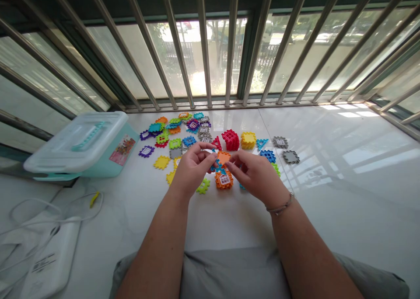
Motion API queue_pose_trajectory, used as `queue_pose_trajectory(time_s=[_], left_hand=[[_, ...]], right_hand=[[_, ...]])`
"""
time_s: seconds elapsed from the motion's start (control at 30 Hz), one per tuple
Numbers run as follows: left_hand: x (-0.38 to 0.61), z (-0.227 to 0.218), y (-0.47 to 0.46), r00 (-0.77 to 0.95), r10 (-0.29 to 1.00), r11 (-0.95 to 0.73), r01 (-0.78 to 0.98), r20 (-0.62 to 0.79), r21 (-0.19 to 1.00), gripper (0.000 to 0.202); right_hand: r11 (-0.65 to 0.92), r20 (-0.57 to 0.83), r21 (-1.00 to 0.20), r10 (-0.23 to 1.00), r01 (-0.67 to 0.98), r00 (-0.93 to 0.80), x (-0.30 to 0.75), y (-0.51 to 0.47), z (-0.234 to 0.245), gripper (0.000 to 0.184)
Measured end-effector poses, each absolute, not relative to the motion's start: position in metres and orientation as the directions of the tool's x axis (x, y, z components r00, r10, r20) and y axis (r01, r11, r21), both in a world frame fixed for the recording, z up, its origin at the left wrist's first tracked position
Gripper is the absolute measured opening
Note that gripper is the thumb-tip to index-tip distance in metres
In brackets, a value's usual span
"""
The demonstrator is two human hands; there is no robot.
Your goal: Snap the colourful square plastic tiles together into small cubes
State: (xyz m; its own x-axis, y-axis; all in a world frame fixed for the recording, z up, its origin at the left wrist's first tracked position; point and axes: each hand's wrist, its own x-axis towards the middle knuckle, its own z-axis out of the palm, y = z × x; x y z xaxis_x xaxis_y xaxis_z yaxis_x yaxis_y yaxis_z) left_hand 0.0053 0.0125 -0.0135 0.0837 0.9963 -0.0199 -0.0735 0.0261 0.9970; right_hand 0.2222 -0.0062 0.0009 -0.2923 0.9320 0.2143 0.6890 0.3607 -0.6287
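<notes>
My left hand (pixel 197 164) is closed with thumb and fingers pinching a blue interlocking tile (pixel 219 168). Against that blue piece sits an orange interlocking tile (pixel 224 158); I cannot tell whether the two are joined. My right hand (pixel 254 174) pinches the orange tile's right edge between thumb and fingertips. Just below both hands, a stack of orange tiles (pixel 224 181) with a white window piece on top lies on the floor. A green piece (pixel 203 186) is under my left wrist. My hands partly cover other pieces.
Beyond my hands are a red stack (pixel 230 140), a yellow stack (pixel 248 140), a blue triangle (pixel 261 144) and grey tiles (pixel 291 157). Mixed tiles (pixel 162 138) spread left. A lidded teal box (pixel 82 146) and a white power strip (pixel 50 255) with cables stand farther left. Metal bars (pixel 203 50) rise behind.
</notes>
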Motion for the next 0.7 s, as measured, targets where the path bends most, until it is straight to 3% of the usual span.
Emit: queue_pose_trajectory(time_s=[0.47,0.7], left_hand=[[0.0052,-0.0104,0.0077,0.304,0.953,-0.011,-0.030,0.020,0.999,0.036],[0.0032,-0.0134,0.0059,0.320,0.947,0.040,-0.063,-0.018,0.997,0.048]], right_hand=[[0.414,0.269,-0.672,0.909,0.614,-0.319,0.2155,-0.0090,0.0014,0.028],[0.335,0.202,-0.814,0.929,0.474,-0.310,0.2108,-0.0104,0.0022,0.031]])
